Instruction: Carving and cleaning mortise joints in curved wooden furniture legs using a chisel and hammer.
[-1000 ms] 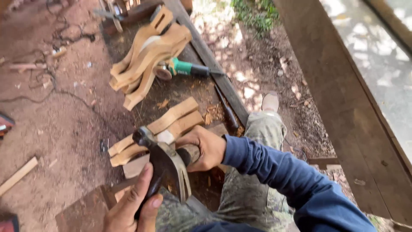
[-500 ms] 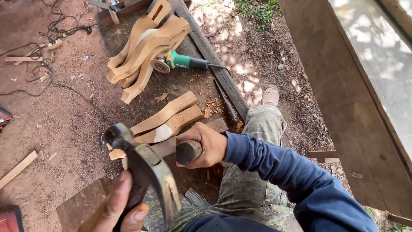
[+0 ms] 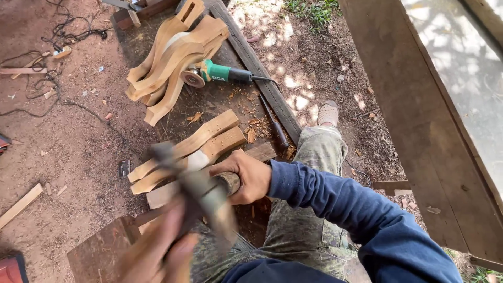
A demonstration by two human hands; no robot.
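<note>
My right hand (image 3: 250,177), in a blue sleeve, is closed around the round wooden handle of a chisel-like tool (image 3: 229,183) held over a flat wooden block (image 3: 167,193). My left hand (image 3: 160,251) is at the bottom left and grips a hammer (image 3: 201,196). The hammer is motion-blurred, and its head is close to the handle in my right hand. Just beyond lie two curved light wooden pieces (image 3: 191,147) side by side on the dark board.
A pile of curved wooden parts (image 3: 173,57) lies at the top with a green angle grinder (image 3: 217,73) against it. A dark-handled tool (image 3: 275,128) rests by a plank edge. Cables (image 3: 52,89) run over the dirt on the left. My shoe (image 3: 328,112) and a thick beam (image 3: 419,105) are at right.
The hammer in my left hand has swung from a raised position at the left down toward the handle in my right hand. My right hand has stayed in place.
</note>
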